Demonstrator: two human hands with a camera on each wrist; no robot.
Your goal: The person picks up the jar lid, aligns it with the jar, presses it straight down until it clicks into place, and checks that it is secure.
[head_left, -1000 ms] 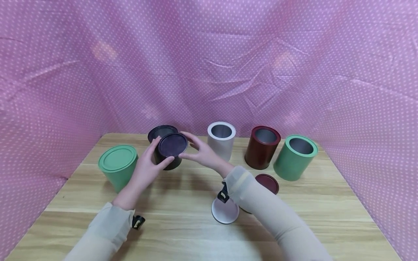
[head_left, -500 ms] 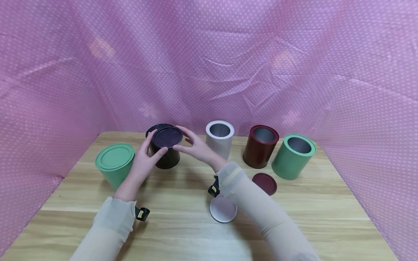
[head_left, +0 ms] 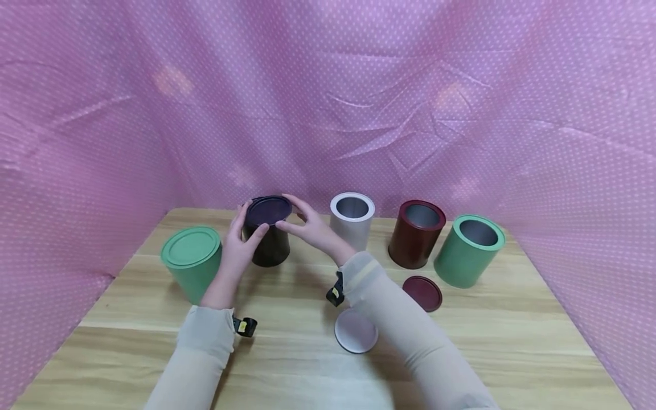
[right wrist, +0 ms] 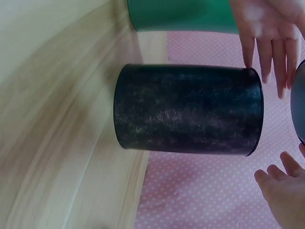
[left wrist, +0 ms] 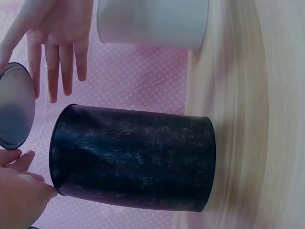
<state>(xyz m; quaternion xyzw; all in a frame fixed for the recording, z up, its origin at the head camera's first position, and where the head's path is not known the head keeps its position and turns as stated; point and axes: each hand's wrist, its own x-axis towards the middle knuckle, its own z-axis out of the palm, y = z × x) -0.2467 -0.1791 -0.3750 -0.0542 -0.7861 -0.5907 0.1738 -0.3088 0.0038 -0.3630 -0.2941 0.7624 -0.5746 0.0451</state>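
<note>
A black round lid (head_left: 269,211) is held level by both hands over the top of a black can (head_left: 272,250) at the back left. My left hand (head_left: 238,244) grips the lid's left edge, thumb toward me and fingers behind. On the opposite edge, my right hand (head_left: 315,232) holds it the same way. Both wrist views show a gap between the lid (left wrist: 17,107) and the upright can (right wrist: 188,109). In the left wrist view, fingers of the left hand (left wrist: 21,195) reach close to the can's rim. The can's opening is hidden in the head view.
A green can with its lid on (head_left: 192,256) stands left. To the right stand open white (head_left: 352,228), dark red (head_left: 416,239) and green (head_left: 467,256) cans. A white lid (head_left: 356,331) and a dark red lid (head_left: 422,293) lie in front. Pink dotted cloth (head_left: 328,114) surrounds the table.
Both hands have carried the black lid away from me until it lines up over the black can, covering its opening from above. The other cans and lids stay put.
</note>
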